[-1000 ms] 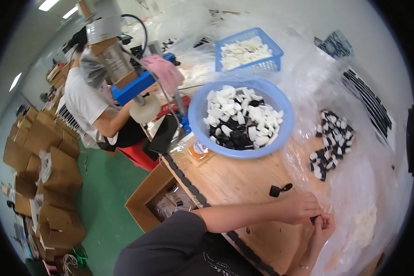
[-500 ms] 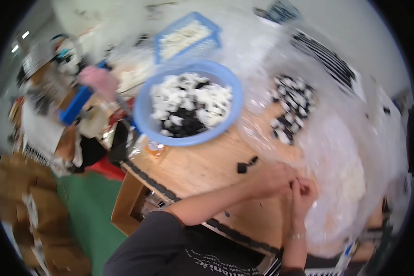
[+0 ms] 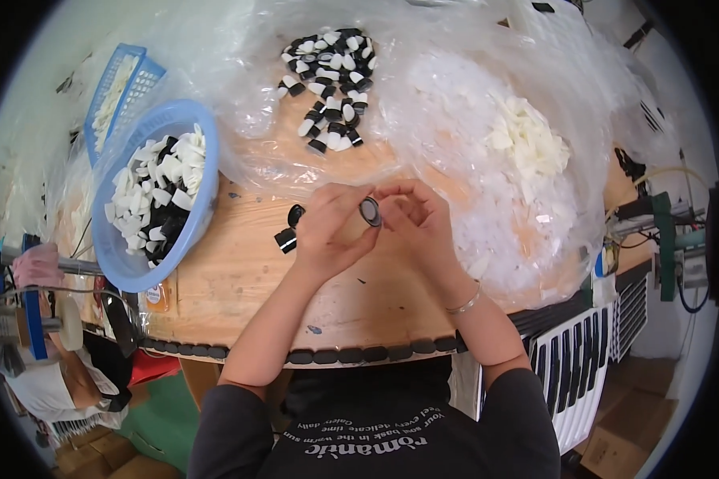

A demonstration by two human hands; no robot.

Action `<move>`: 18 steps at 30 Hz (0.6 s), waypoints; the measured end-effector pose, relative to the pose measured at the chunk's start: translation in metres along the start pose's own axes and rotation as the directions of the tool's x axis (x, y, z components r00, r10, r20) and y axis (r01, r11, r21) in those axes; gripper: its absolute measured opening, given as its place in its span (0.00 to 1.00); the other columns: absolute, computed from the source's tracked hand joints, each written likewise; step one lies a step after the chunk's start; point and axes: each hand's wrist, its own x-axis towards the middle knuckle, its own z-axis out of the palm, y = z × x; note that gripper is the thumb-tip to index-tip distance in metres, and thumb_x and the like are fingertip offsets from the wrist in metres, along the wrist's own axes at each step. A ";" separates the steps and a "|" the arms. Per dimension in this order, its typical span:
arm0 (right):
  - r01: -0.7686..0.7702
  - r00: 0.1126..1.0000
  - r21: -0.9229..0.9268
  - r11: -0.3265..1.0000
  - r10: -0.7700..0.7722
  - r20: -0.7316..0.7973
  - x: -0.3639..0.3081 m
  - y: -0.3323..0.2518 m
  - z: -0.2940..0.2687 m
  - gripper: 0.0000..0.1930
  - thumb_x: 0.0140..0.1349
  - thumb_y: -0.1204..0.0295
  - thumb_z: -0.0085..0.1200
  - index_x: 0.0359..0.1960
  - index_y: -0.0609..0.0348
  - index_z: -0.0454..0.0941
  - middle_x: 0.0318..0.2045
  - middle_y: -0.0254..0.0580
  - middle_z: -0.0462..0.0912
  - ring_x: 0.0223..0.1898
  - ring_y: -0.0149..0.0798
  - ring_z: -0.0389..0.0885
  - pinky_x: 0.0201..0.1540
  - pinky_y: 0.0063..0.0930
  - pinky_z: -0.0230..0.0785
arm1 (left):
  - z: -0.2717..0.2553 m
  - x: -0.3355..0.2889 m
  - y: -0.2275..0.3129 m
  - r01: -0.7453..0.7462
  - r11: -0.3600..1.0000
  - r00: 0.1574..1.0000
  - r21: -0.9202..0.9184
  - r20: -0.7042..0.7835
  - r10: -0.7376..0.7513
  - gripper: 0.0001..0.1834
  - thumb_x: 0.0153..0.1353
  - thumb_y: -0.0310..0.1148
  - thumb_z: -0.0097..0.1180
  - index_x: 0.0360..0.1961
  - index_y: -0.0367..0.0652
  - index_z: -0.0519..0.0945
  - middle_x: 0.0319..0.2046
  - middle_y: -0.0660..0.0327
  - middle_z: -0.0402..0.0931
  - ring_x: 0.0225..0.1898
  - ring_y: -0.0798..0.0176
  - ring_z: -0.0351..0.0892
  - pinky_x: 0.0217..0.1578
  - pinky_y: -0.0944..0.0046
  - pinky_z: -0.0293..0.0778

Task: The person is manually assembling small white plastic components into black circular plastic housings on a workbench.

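Above the wooden table, my left hand [image 3: 331, 227] is closed around a small black round cap [image 3: 370, 211], whose greyish round end faces my right hand. My right hand [image 3: 417, 219] is right beside it with fingers curled and pinched close to the cap; whatever lies between those fingertips is hidden. Two small black pieces, one round [image 3: 295, 215] and one with a white stripe [image 3: 286, 240], lie on the wood just left of my left hand. Beyond my hands is a heap of small black-and-white pieces [image 3: 339, 112] on the table.
At the left stands a blue basin [image 3: 213, 172] of white and black pieces, with a blue basket [image 3: 146, 80] behind it. Crumpled clear plastic [image 3: 471, 88] spreads across the back and right, bearing a pile of thin whitish pieces [image 3: 531, 148]. Black padding [image 3: 327, 357] lines the near edge.
My view has swung right, so the basin now appears farther left. My hands have lifted and turned, bringing the black cap's end into sight between them.
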 end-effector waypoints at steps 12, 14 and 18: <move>-0.172 0.982 -0.005 0.985 0.172 0.079 0.000 0.008 -0.006 0.05 0.58 0.82 0.57 0.35 0.64 0.75 0.33 0.35 0.80 0.35 0.23 0.79 0.38 0.15 0.73 | 0.000 -0.004 0.006 -0.188 0.972 0.978 0.142 0.116 0.172 0.26 0.35 0.23 0.69 0.42 0.30 0.79 0.35 0.52 0.81 0.37 0.52 0.79 0.45 0.52 0.76; -0.142 0.988 -0.022 0.990 0.143 0.056 0.002 0.018 -0.009 0.06 0.58 0.82 0.57 0.36 0.65 0.75 0.33 0.35 0.80 0.35 0.23 0.79 0.39 0.16 0.73 | 0.002 -0.003 0.003 -0.186 0.971 0.977 0.148 0.132 0.167 0.27 0.36 0.23 0.69 0.43 0.31 0.79 0.36 0.51 0.80 0.38 0.52 0.79 0.45 0.52 0.76; -0.093 0.984 0.006 0.996 0.091 0.154 0.007 0.013 -0.019 0.07 0.59 0.81 0.57 0.39 0.65 0.76 0.34 0.34 0.81 0.36 0.25 0.80 0.40 0.19 0.74 | 0.002 -0.011 -0.001 0.023 0.997 0.994 0.079 0.104 -0.031 0.27 0.39 0.20 0.66 0.47 0.34 0.78 0.41 0.50 0.80 0.43 0.52 0.80 0.47 0.57 0.75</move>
